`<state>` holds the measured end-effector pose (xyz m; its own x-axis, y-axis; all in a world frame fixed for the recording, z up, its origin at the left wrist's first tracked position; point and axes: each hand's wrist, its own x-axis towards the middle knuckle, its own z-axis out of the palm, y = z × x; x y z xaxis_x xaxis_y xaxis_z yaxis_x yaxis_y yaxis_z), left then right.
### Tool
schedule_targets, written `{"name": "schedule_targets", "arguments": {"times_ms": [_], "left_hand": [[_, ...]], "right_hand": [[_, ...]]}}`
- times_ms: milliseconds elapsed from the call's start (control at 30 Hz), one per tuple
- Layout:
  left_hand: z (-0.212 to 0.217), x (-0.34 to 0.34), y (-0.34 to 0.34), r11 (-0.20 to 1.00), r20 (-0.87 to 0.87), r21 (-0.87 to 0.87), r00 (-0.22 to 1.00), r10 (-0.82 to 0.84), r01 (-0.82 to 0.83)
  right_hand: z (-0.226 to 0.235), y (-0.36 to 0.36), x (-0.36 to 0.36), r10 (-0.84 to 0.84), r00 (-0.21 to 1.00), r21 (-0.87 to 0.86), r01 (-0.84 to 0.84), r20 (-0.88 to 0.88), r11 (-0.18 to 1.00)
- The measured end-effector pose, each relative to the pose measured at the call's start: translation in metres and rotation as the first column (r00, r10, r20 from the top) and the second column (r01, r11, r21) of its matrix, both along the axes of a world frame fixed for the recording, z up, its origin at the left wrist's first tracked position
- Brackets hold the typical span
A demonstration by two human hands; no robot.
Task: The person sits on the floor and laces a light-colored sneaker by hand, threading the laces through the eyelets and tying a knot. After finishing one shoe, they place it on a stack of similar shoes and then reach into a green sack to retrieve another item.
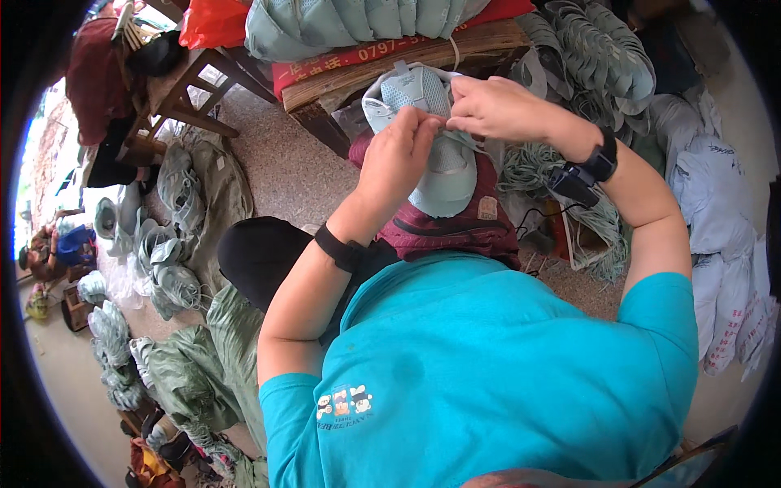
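Shoe upper (443, 183), pale blue-green with a mesh part, lies right under the two hands, its smooth rounded end nearer the person's body and the mesh just beyond the fingers. Left hand (396, 154) and right hand (499, 109) come together over its middle, fingers curled, thumb and forefinger of each pinched and the tips meeting or nearly so – what sits between them is too small to tell. A white lace (368, 102) loops out beside the upper, just past the left hand.

Below the hands, a maroon cloth (455, 237) bears the upper. Beyond them stands a wooden bench (407, 63), with a red cloth (338, 67) over it and a row of pale uppers (350, 31) on top. Further out past the right hand, more pale uppers are strung in bundles (606, 57); nearer, under the right forearm, is a tangle of pale green laces (529, 167). White sacks (709, 191) lie well to the right of both hands. Well to the left – a wooden stool (185, 93), bunched uppers (179, 187) and, closer to the body, green sacking (191, 366).
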<state>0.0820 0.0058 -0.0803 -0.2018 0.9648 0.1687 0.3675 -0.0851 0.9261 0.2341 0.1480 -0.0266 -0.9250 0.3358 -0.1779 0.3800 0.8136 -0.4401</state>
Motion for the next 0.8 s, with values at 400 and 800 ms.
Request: {"name": "schedule_targets", "arguments": {"times_ms": [400, 800], "left_hand": [[-0.008, 0.0, 0.002, 0.997, 0.007, 0.052, 0.999, 0.054, -0.054], [0.008, -0.002, 0.002, 0.947, 0.624, 0.208, 0.779, 0.064, -0.245]], "right_hand": [[-0.045, -0.023, -0.007, -0.494, 0.823, -0.26, 0.43, -0.28, 0.864], [0.028, -0.06, -0.03, -0.605, 0.68, -0.772, 0.091, -0.414, 0.63]]}}
